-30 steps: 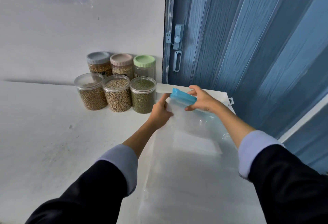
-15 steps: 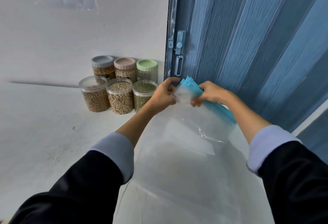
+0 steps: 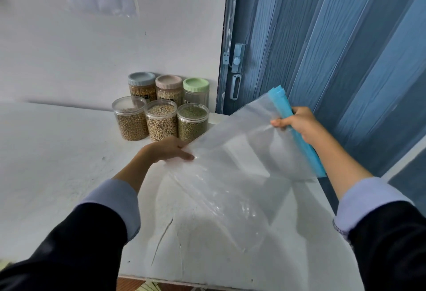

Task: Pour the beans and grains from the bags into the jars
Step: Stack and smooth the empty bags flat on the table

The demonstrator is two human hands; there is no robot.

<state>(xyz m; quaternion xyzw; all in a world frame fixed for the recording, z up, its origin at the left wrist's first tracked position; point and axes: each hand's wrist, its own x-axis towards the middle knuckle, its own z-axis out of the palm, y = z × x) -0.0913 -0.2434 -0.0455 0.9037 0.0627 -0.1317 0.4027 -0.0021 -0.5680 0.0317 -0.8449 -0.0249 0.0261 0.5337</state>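
Clear plastic bag (image 3: pixel 242 152) with a blue zip strip (image 3: pixel 297 134) is held up over the right side of the white table (image 3: pixel 57 164), looks empty. Right hand (image 3: pixel 297 124) grips the zip strip end, fingers curled round it. Left hand (image 3: pixel 168 150) holds the bag's left edge, fingers fairly straight along the plastic, thumb hidden, so can't tell if it's a pinch. Far side by the wall: three open jars (image 3: pixel 161 122) in front, filled with tan beans, pale beans and green beans; three lidded jars (image 3: pixel 168 87) just behind them. Blue folding door (image 3: pixel 334 48) on the right.
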